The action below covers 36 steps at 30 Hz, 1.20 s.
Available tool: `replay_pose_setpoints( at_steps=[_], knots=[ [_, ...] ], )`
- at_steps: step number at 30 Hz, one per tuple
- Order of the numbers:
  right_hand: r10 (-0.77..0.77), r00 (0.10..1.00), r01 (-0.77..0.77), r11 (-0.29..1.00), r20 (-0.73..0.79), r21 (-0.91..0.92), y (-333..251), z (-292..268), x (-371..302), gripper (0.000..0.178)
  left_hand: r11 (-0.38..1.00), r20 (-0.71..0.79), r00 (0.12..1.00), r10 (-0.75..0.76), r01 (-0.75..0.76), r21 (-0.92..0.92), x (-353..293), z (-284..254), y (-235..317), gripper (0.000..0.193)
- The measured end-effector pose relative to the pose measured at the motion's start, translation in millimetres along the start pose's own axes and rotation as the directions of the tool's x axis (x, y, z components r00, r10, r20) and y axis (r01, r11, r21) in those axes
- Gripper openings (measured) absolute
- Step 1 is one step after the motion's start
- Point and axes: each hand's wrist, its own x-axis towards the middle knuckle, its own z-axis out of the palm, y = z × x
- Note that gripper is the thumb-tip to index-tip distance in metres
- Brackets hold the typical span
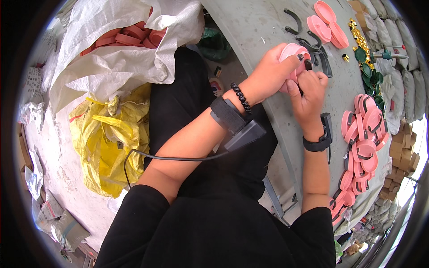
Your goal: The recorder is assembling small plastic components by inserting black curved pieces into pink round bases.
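Observation:
My left hand (267, 77) grips a round pink lid (291, 50) above the table, its thumb across the top. My right hand (308, 94) is closed at the lid's near side, fingers curled and thumb pressed in. A dark curved strap handle (308, 65) shows between the lid and my right fingers; the rest of it is hidden. Just beyond my hands lie several loose dark strap handles (292, 20) on the table. Farther off is a small group of plain pink lids (318, 27).
Pink lids with dark handles (365, 149) lie heaped along the grey table's (263, 18) right side. Beyond them are gold caps (356, 36) and dark green pieces (367, 71). At left, a white sack (120, 67) holds red-brown lids, above a yellow bag (114, 143).

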Motion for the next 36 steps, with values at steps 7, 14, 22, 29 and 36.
replay_pose_setpoints(
  at_steps=[7, 14, 22, 29, 36],
  knots=[
    [0.038, 0.999, -0.034, 0.994, -0.034, 0.101, -1.0, 0.2, 0.4, 0.028, 0.982, 0.023, 0.998, 0.062, -0.057, -0.183, 1.2, -6.9, -3.6, 0.029],
    [0.526, 0.824, -0.352, 0.767, -0.212, 0.536, 18.2, 8.4, 0.0, 0.016, 0.992, -0.029, 0.995, 0.091, -0.093, -0.085, -4.9, -3.8, -3.9, 0.032],
    [0.721, 0.678, -0.365, 0.497, -0.141, 0.788, 18.8, 8.9, -7.7, 0.015, 0.978, -0.03, 0.989, 0.143, -0.146, -0.151, -5.1, 0.0, -5.3, 0.029],
    [0.7, 0.706, -0.387, 0.51, -0.108, 0.768, 11.4, 7.4, -1.0, 0.025, 0.984, 0.013, 0.991, 0.132, -0.129, -0.121, -3.9, -5.1, -6.6, 0.029],
    [0.718, 0.681, -0.436, 0.555, -0.143, 0.708, 10.3, 9.4, -2.3, 0.021, 0.988, 0.017, 0.993, 0.117, -0.114, -0.108, -4.0, -5.0, -7.0, 0.029]
  ],
)
